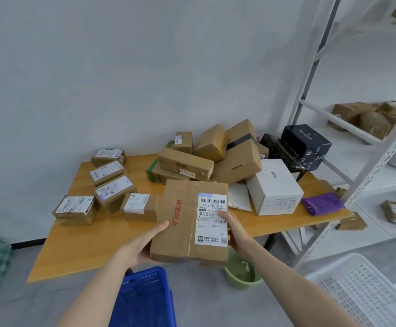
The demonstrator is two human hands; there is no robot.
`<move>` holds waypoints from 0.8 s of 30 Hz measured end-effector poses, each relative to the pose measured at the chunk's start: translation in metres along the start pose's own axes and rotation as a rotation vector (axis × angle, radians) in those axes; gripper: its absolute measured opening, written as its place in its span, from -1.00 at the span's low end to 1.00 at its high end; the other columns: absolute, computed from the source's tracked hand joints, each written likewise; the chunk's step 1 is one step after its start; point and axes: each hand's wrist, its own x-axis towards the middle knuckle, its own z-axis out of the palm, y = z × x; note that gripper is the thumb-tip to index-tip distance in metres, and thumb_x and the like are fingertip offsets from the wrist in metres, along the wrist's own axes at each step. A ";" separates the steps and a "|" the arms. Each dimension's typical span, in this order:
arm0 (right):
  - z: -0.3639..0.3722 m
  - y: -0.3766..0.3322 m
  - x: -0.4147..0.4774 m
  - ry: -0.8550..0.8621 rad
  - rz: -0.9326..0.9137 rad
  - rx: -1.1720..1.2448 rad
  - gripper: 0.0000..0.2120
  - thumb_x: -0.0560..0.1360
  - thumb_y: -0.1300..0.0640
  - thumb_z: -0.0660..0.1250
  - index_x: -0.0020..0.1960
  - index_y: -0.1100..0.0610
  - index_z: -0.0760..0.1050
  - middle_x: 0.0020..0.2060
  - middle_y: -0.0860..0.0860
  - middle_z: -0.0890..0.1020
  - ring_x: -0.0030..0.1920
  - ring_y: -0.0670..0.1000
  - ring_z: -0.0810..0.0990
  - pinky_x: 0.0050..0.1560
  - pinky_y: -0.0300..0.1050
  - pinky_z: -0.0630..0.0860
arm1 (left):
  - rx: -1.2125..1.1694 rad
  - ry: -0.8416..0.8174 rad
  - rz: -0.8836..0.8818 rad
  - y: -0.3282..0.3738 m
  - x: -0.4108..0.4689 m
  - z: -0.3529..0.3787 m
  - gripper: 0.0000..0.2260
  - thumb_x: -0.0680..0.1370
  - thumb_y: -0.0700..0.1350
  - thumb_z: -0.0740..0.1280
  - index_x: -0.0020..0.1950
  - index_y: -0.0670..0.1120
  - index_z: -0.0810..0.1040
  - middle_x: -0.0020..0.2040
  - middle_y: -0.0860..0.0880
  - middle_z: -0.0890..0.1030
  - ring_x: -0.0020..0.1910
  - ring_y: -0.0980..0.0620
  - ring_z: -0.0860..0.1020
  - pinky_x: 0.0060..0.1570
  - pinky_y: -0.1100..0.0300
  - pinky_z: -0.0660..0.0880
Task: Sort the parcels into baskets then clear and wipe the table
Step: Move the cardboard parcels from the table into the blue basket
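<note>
Tabletop (86, 244): parcel (183, 223) between left hand (142, 246), right hand (236, 234)

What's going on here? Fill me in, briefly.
A person is sorting. The left hand and right hand hold a cardboard parcel, label up, at the near edge of the table, above a blue basket. Many other parcels and a purple cloth lie on the table; a white basket stands at the right.

The person's arms. Left hand (145, 246) and right hand (236, 234): both bare. The two forearms: slim, smooth and bare along the whole visible length; any clothing lies out of view.
</note>
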 end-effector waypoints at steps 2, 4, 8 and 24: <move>0.001 0.003 -0.007 -0.003 -0.006 0.003 -0.37 0.31 -0.23 0.37 0.31 -0.03 0.39 0.08 0.04 0.67 0.12 0.12 0.63 0.22 0.22 0.49 | -0.015 -0.009 0.001 -0.011 -0.006 0.002 -0.36 0.30 0.24 0.48 0.27 -0.04 0.49 0.11 -0.14 0.65 0.18 -0.17 0.55 0.16 -0.19 0.49; 0.004 0.003 -0.014 -0.005 -0.004 -0.004 -0.41 0.37 -0.24 0.37 0.32 -0.04 0.38 0.08 0.02 0.66 0.11 0.09 0.64 0.21 0.17 0.51 | -0.054 -0.002 0.014 -0.022 -0.015 0.007 -0.48 0.38 0.21 0.40 0.25 -0.04 0.50 0.11 -0.15 0.65 0.18 -0.17 0.54 0.16 -0.22 0.48; 0.009 0.008 -0.043 -0.026 0.042 -0.027 -0.51 0.45 -0.26 0.30 0.32 -0.10 0.38 0.09 -0.02 0.66 0.11 0.05 0.63 0.14 0.06 0.56 | -0.116 0.033 0.069 -0.046 -0.037 0.014 -0.51 0.39 0.20 0.36 0.24 0.00 0.49 0.11 -0.14 0.64 0.17 -0.16 0.54 0.13 -0.23 0.49; -0.016 0.115 -0.208 -0.203 0.219 -0.096 -0.22 0.18 -0.27 0.50 0.33 -0.06 0.39 0.23 -0.01 0.55 0.24 0.07 0.51 0.04 0.26 0.57 | -0.181 0.096 0.062 -0.196 -0.152 0.069 -0.41 0.31 0.31 0.39 0.27 0.08 0.46 0.23 -0.08 0.56 0.24 -0.13 0.48 0.13 -0.22 0.49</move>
